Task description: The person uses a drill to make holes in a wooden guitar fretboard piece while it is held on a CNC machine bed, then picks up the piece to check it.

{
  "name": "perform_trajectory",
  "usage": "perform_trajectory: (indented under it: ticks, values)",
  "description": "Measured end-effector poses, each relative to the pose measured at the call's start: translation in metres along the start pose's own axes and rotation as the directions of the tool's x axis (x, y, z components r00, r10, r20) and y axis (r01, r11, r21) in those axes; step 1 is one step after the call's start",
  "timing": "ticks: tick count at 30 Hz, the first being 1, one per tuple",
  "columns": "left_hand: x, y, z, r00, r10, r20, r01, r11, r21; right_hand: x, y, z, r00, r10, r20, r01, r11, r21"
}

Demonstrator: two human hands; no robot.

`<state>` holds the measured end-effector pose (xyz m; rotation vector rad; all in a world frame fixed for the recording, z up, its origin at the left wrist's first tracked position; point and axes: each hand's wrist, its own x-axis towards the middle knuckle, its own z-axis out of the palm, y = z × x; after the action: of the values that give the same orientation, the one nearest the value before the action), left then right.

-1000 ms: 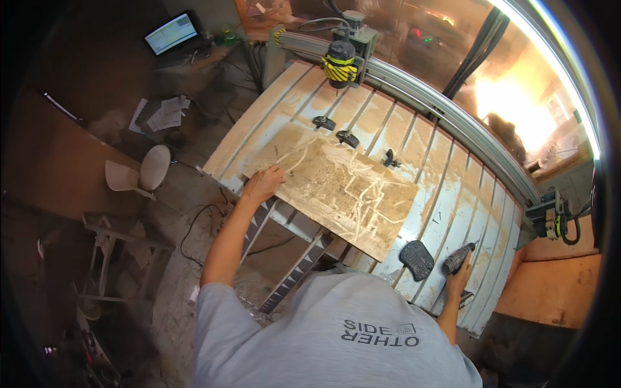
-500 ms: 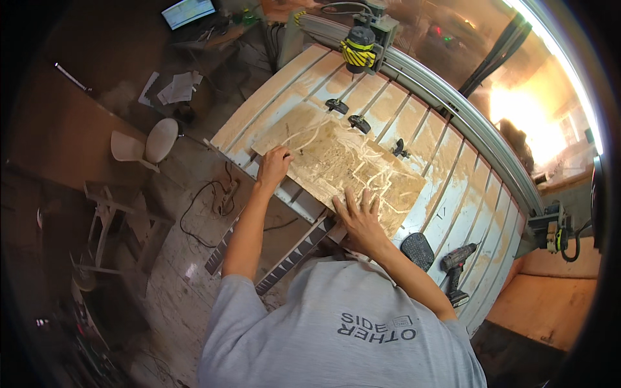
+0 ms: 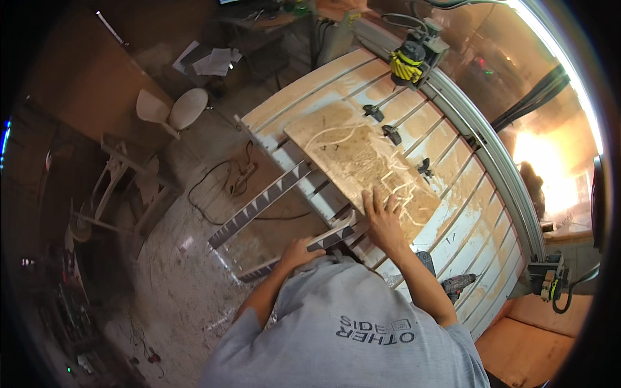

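A flat wooden board (image 3: 336,165), its face carved with pale curved grooves, lies on the slotted bed (image 3: 362,81) of a gantry cutting machine. My right hand (image 3: 383,223) rests on the board's near edge with fingers spread. Close to my body, my left hand (image 3: 299,253) is at a metal rail (image 3: 262,268) with dark triangular marks. Its fingers are curled, and what they hold, if anything, is hidden. Small dark bits (image 3: 337,147), possibly screws, lie on the board. Black clamps (image 3: 391,134) sit along its far side.
The spindle head (image 3: 409,61) hangs from the gantry (image 3: 475,123) beyond the board. A cordless drill (image 3: 458,286) and a dark pad (image 3: 425,260) lie to my right. A second marked rail (image 3: 259,204) juts out leftward. Cables (image 3: 242,178) lie on the floor, near a white chair (image 3: 189,108).
My left hand has left the board's left corner and come back toward my body, to the rail. The right hand stays on the board. The whole view has shifted.
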<state>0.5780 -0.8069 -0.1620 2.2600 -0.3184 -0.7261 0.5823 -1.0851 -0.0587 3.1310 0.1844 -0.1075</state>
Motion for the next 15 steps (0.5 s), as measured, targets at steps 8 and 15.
perform_trajectory:
  ticks: [8,15]
  values:
    - [-0.022,-0.02,-0.086,0.966,0.112,-0.233,0.012,0.882,0.472,0.003,0.004,0.013,1.0,0.007,-0.019,-0.008,1.0,-0.018]
    - [0.018,-0.029,-0.141,0.907,0.26,-0.33,0.007,0.776,0.631,0.003,0.006,-0.005,1.0,-0.014,0.009,0.015,1.0,-0.007]
